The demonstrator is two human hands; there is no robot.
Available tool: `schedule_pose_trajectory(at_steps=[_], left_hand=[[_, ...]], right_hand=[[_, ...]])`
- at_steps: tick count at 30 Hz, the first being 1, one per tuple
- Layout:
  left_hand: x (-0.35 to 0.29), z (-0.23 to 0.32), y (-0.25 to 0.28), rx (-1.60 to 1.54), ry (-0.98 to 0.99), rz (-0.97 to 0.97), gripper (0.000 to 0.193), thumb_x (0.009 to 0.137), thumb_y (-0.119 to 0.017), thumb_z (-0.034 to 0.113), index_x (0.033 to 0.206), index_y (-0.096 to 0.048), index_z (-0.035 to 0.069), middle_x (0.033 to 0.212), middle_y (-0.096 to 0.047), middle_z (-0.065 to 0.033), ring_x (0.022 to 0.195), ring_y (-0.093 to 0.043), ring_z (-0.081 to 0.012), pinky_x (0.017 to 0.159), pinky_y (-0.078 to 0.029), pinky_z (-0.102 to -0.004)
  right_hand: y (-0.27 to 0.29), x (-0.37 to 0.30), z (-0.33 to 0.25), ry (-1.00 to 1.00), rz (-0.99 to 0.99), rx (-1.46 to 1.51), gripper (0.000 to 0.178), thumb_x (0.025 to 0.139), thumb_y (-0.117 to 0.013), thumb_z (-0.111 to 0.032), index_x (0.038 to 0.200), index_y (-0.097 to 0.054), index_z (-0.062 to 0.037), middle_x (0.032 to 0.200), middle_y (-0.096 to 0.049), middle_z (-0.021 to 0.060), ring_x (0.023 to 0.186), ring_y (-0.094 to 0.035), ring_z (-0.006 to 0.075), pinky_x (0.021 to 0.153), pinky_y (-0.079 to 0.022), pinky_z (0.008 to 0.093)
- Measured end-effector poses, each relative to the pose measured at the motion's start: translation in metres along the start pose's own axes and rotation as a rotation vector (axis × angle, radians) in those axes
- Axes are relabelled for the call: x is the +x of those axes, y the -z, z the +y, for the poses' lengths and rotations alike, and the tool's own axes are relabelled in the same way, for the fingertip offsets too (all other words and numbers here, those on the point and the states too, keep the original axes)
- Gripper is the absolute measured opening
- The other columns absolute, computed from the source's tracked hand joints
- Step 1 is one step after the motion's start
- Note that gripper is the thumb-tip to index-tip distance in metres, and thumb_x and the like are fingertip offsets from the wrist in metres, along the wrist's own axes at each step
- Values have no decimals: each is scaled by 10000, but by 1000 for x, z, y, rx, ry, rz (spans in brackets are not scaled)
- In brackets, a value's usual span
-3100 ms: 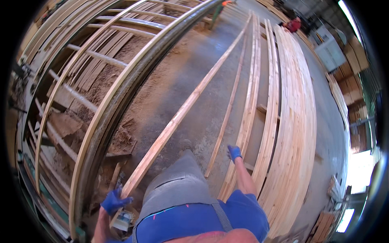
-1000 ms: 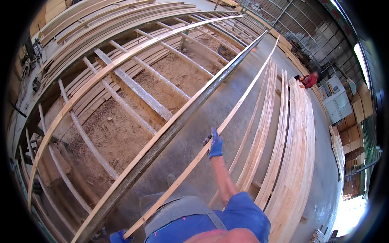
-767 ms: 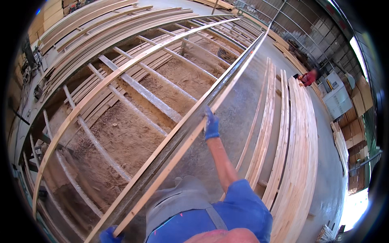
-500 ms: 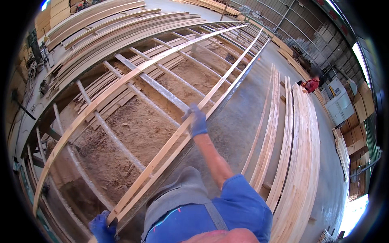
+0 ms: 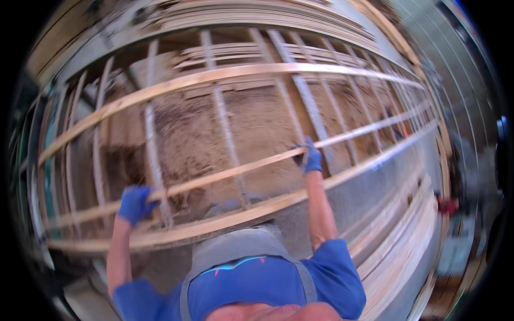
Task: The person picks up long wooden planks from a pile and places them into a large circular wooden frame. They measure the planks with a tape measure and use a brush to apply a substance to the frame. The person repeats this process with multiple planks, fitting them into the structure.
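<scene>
A sawdust-strewn floor [image 5: 257,123] fills the middle of the frame, seen through a large timber frame [image 5: 155,155] of long rails and pale cross-slats that spans the picture from left to right. Along the top edge lies a stack of boards [image 5: 257,13], and a second pile of planks [image 5: 407,235] runs down the lower right beside a bare grey strip of concrete. A corrugated wall [image 5: 460,69] curves down the right edge, with a small red object [image 5: 447,204] near it, too blurred to tell what it is. Both of the person's hands wear blue gloves. The left hand [image 5: 134,203], at lower left, is closed around a long thin strip [image 5: 230,172] that crosses the centre of the frame. The right hand [image 5: 310,158], just right of centre with the arm stretched out, grips the same strip further along, fingers wrapped over it. The strip lies across the frame's slats, just above the thicker near rail [image 5: 267,206].
</scene>
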State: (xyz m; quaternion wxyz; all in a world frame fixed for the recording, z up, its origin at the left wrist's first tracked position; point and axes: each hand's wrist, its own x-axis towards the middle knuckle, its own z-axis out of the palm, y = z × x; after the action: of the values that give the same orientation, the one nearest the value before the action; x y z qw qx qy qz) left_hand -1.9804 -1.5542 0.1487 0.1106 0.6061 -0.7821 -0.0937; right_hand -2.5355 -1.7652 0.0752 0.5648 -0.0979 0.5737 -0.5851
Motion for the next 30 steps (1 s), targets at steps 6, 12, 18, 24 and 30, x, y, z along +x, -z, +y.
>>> schedule_pose_trajectory(at_steps=[6,12,18,24,30], left_hand=[[67,-45,-65,271,223,-181,261,749,-756,384,779,-753,125,743,-676,-145,736,-690,-359,659,-532,-473],[16,-39,-58,116,466,-202,477,779,-759,392,1122,-716,63,1150,-687,-180,985,-704,-357,772,-558,-524],[10,38,-17,282,267,336,671,910,-646,568,1319,-620,37,1174,-685,-189,999,-695,-297,906,-547,-460],[-75,154,133,-199,-97,475,483,959,-621,467,1174,-666,37,885,-673,-99,836,-682,-278,735,-540,-423],[-210,166,190,11,-20,597,518,913,-691,410,1241,-642,13,960,-675,-101,894,-677,-265,808,-520,-450]], right_hand=[[14,-34,8,95,-448,-907,153,1014,-594,-179,990,-661,-43,744,-634,40,584,-592,103,495,-482,258],[-89,-74,46,1288,-949,-1502,601,808,-784,-205,1348,-584,-32,1224,-658,204,1075,-630,394,993,-481,475],[-99,-28,88,1236,-1166,-1668,432,791,-768,-174,1193,-644,-77,1052,-678,175,985,-640,390,860,-498,511],[-101,-19,94,1273,-1181,-1800,407,824,-757,-190,1196,-645,-71,1045,-681,187,1001,-642,414,878,-518,497],[-186,-222,154,1368,-1224,-1541,524,871,-748,-145,1347,-567,-24,1244,-650,215,1108,-641,382,959,-523,474]])
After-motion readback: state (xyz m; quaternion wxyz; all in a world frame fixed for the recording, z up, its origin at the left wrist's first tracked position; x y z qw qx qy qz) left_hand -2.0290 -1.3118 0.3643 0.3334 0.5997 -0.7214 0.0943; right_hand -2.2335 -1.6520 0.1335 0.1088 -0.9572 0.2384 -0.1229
